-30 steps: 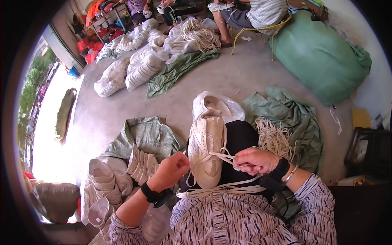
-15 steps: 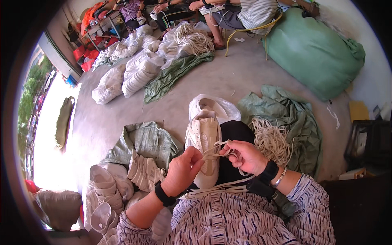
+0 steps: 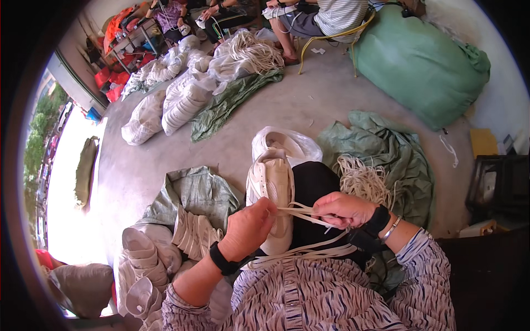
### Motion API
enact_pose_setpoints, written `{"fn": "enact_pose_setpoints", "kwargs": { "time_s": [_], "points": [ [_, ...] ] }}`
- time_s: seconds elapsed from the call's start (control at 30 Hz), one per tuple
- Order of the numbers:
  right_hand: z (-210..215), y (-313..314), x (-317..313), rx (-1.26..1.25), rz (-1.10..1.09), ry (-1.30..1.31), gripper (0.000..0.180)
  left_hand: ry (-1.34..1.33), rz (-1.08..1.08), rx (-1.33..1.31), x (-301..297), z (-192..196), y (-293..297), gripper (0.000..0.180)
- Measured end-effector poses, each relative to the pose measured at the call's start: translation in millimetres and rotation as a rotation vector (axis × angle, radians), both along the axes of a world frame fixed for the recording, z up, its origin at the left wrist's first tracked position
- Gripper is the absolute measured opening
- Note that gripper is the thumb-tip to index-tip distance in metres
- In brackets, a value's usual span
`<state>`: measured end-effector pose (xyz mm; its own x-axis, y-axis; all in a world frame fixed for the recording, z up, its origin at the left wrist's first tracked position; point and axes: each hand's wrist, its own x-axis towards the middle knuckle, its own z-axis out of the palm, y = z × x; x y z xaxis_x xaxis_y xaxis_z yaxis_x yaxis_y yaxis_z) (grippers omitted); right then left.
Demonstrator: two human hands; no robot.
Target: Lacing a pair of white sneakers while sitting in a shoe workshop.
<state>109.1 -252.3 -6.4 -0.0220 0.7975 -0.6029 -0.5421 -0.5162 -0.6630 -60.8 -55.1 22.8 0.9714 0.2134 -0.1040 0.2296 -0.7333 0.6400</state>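
Observation:
A cream-white sneaker [image 3: 274, 182] rests on my lap, its toe toward me, against my dark trouser leg. Over its toe end, my left hand [image 3: 251, 225] is closed in a pinch on a pale shoelace [image 3: 301, 211]. The lace runs in several strands across to my right hand [image 3: 345, 209], whose fingers are closed round it; a loose lace tip hangs below. More pale laces [image 3: 303, 255] lie across my lap near the shirt hem. My left hand partly covers the sneaker's side.
Stacked pale shoes [image 3: 146, 259] and a green woven sack [image 3: 199, 193] lie at my left. A heap of laces [image 3: 361, 179] sits on green sacking [image 3: 408, 160] at my right. A white plastic bag [image 3: 292, 143] is beyond the sneaker. Farther off are a bulging green sack [image 3: 419, 66] and seated people.
My right hand has moved right and drawn the lace strands out straighter between my hands. My left hand has closed more tightly at the sneaker. The view has shifted slightly.

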Motion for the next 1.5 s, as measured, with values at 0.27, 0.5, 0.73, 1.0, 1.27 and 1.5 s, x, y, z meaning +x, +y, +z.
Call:
{"fn": "enact_pose_setpoints", "kwargs": {
  "time_s": [0.27,0.5,0.73,1.0,1.27,1.5],
  "points": [
    [23,2,-3,-0.021,0.221,-0.180,0.021,-0.247,-0.218,0.171,2,-12,-2,0.018],
    [17,12,-13,0.018,0.135,-0.190,0.024,-0.166,-0.178,0.382,9,-14,-14,0.024],
    [14,26,2,0.117,-0.072,-0.567,0.026,-0.169,-0.184,0.498,12,-10,-17,0.031],
    [40,37,13,-0.029,0.271,-1.087,0.020,-0.108,-0.184,0.479,6,-4,-13,0.029],
    [40,56,25,0.119,0.184,-0.709,0.027,-0.172,-0.186,0.509,6,-7,-11,0.030],
    [56,93,79,0.566,-0.654,0.056,0.022,-0.194,-0.132,0.465,2,-10,-17,0.041]
  ]
}}
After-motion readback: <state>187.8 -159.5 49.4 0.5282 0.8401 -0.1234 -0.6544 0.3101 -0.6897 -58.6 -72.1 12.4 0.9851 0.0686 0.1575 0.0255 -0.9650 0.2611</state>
